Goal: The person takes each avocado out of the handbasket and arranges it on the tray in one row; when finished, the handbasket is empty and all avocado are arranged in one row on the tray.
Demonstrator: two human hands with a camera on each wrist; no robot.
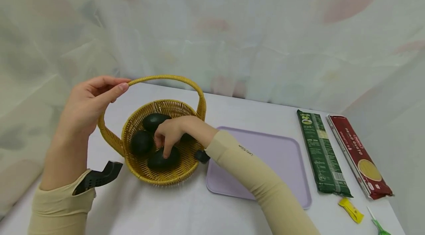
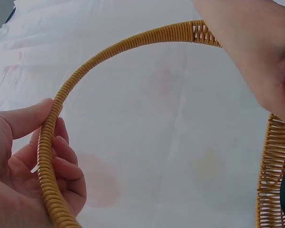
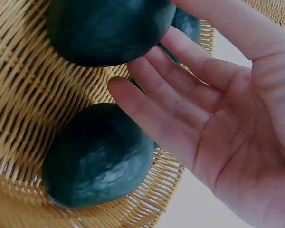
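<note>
A yellow wicker basket (image 1: 156, 180) holds several dark green avocados (image 1: 142, 142). My left hand (image 1: 84, 100) pinches the left part of its tall arched handle (image 1: 166, 77) between thumb and fingers; in the left wrist view the wrapped handle (image 2: 99, 58) passes in front of the curled fingers. Inside the basket, my right hand (image 1: 172, 131) reaches down and grips the nearest avocado (image 1: 162, 162) from above. The right wrist view has this avocado (image 3: 109, 28) against the fingertips, with another avocado (image 3: 99, 161) lying lower in the weave. My right forearm hides part of the basket's right side.
A lilac tray (image 1: 300, 161) lies right of the basket, partly under my right forearm. Farther right are a green spaghetti pack (image 1: 323, 154), a red spaghetti pack (image 1: 358, 155), a small yellow wrapper (image 1: 351, 210) and a green-and-white item (image 1: 379, 225). A patterned curtain (image 1: 212, 43) hangs behind.
</note>
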